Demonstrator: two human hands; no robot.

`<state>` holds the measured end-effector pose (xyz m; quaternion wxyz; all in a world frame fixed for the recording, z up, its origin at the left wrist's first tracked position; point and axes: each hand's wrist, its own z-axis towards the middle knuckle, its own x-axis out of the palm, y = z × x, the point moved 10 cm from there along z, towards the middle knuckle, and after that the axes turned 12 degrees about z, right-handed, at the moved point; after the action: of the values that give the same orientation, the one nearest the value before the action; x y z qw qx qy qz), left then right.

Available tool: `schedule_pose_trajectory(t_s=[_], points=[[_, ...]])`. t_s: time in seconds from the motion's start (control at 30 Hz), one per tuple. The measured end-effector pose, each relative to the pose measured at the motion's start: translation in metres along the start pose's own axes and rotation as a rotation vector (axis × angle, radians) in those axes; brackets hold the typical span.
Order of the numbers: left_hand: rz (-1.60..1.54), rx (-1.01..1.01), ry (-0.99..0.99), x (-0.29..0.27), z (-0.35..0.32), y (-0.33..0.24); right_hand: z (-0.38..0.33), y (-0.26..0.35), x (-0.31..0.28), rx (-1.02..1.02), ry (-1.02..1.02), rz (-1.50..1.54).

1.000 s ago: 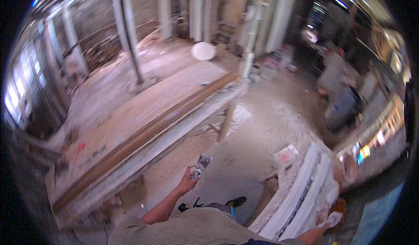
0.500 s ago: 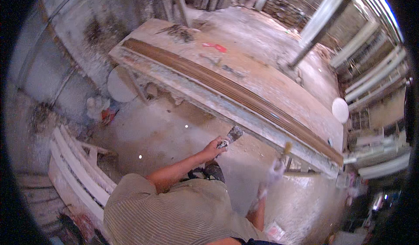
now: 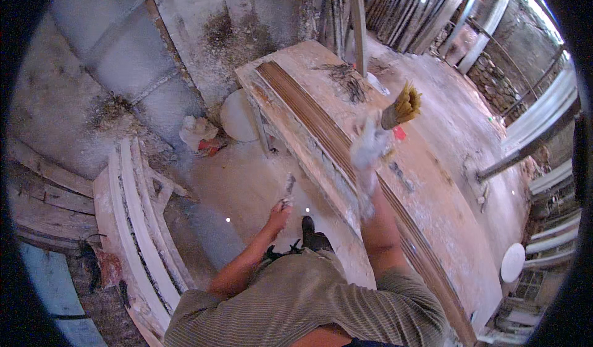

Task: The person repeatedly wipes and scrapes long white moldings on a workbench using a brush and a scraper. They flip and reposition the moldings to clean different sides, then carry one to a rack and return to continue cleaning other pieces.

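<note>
My left hand (image 3: 280, 216), bare, is closed round the handle of a scraper (image 3: 290, 185). Its blade points away from me, over the floor left of the table. Raised over the table, my right hand (image 3: 369, 146) wears a whitish, plaster-smeared glove and is blurred by motion. It grips a brush (image 3: 403, 106) whose yellow bristles point up and to the right. Under my right arm runs a long brown ribbed mould (image 3: 309, 105), lying along the near edge of the table (image 3: 454, 174). My right forearm hides part of the mould.
Long white mouldings (image 3: 147, 223) rest on a stand at left. Below the table's far end are a round white disc (image 3: 239, 115) and a whitish bag (image 3: 197, 131). Dark fibre strands (image 3: 347, 80) and a red scrap (image 3: 399, 133) lie on the table. A post (image 3: 525, 143) stands at right.
My view has swung left. My right hand has risen with the brush from beside the table's near edge to above the table. My left hand still holds the scraper, lower over the floor.
</note>
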<state>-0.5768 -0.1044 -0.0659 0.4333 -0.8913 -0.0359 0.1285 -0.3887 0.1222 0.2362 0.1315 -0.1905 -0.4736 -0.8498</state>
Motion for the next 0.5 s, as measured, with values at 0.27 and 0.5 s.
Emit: schedule_pose_trajectory(t_s=[0.27, 0.5], points=[[-0.291, 0.053, 0.12, 0.122, 0.123, -0.067, 0.103, -0.18, 0.065, 0.16, 0.368, -0.545], [-0.313, 0.122, 0.186, 0.163, 0.14, -0.048, 0.114, -0.154, 0.047, 0.31, 0.304, -0.311]])
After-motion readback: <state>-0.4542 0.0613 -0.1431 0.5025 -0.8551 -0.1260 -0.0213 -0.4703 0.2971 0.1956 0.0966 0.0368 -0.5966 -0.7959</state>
